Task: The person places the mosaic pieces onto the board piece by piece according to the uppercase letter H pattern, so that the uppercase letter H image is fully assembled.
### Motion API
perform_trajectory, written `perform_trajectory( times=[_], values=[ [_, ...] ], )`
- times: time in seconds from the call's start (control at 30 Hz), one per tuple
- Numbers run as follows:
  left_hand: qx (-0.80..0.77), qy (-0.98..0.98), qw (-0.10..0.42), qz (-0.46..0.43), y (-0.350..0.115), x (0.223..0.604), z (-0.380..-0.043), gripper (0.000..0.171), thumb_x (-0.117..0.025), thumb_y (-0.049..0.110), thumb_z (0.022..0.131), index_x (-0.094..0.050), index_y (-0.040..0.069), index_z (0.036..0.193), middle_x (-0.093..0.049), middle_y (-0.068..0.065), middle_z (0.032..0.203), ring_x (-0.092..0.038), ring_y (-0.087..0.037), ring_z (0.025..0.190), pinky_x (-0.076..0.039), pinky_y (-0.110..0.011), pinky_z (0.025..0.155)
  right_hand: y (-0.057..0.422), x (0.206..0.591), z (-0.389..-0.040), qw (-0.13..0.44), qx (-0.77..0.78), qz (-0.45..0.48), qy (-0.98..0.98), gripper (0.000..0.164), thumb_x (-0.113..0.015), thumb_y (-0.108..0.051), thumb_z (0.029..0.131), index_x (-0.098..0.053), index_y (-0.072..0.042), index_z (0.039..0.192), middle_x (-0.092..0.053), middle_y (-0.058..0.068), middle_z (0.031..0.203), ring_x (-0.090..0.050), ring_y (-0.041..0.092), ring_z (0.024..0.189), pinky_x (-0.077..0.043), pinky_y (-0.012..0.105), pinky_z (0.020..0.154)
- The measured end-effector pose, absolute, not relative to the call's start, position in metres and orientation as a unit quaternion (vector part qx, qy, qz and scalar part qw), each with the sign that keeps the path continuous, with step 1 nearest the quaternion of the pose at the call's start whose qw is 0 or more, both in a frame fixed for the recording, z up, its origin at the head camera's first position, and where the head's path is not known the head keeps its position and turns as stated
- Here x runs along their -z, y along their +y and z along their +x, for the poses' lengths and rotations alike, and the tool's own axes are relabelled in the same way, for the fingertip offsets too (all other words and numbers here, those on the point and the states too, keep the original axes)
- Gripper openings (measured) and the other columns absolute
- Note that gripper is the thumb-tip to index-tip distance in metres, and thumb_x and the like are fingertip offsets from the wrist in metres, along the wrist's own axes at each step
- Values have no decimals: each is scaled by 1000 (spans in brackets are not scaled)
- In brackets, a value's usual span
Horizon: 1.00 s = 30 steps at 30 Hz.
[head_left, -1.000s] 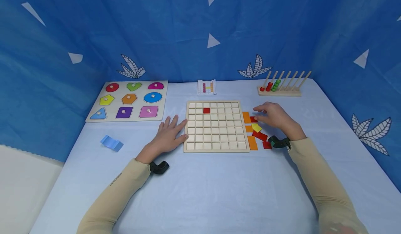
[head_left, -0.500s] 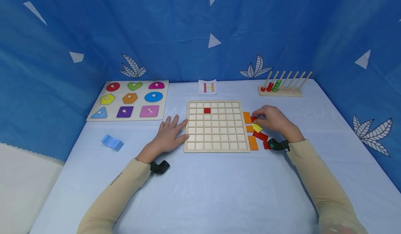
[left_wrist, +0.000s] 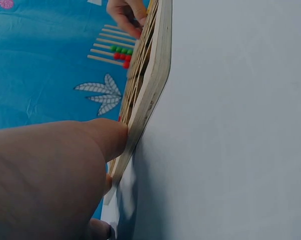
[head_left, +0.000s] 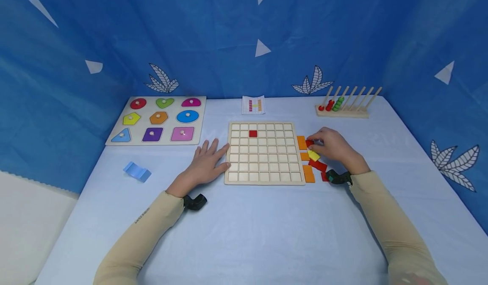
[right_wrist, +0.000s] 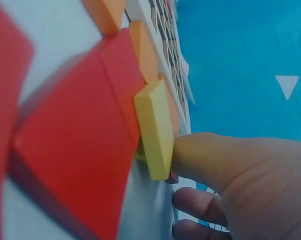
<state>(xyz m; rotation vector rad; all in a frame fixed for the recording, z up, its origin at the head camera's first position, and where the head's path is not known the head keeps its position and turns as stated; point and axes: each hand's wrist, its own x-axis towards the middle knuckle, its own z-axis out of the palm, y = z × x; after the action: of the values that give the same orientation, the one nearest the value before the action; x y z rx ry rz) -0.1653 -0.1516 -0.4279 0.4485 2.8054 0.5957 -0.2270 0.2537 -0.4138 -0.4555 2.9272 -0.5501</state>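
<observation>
Now | R hand (head_left: 336, 146) curled, pinches small flat red tile (head_left: 309, 142), right of pale wooden gridded board (head_left: 264, 183) | L hand (head_left: 203, 165) spread, on its left rim | risk: thumb nr flat yellow tile (right_wrist: 155, 130), lift cd drag it

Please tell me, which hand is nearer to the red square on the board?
Left. The left hand touches the left edge of the board, left of the red square; the right hand is beyond the board's right edge, at the loose pieces.
</observation>
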Motion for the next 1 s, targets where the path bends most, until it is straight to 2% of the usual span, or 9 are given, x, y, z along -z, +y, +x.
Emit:
perform_trajectory(
  times=[1.0],
  values=[
    [-203, 960, 118, 153, -152, 429, -166, 69, -51, 43, 102, -29, 16, 162, -10, -23, 171, 3, -50, 157, -2, -70, 123, 255, 412, -226, 54, 190, -152, 968, 33, -73, -12, 92, -72, 3, 122, -67, 22, 112, -57, 33, 100, -52, 50, 92]
  ],
)
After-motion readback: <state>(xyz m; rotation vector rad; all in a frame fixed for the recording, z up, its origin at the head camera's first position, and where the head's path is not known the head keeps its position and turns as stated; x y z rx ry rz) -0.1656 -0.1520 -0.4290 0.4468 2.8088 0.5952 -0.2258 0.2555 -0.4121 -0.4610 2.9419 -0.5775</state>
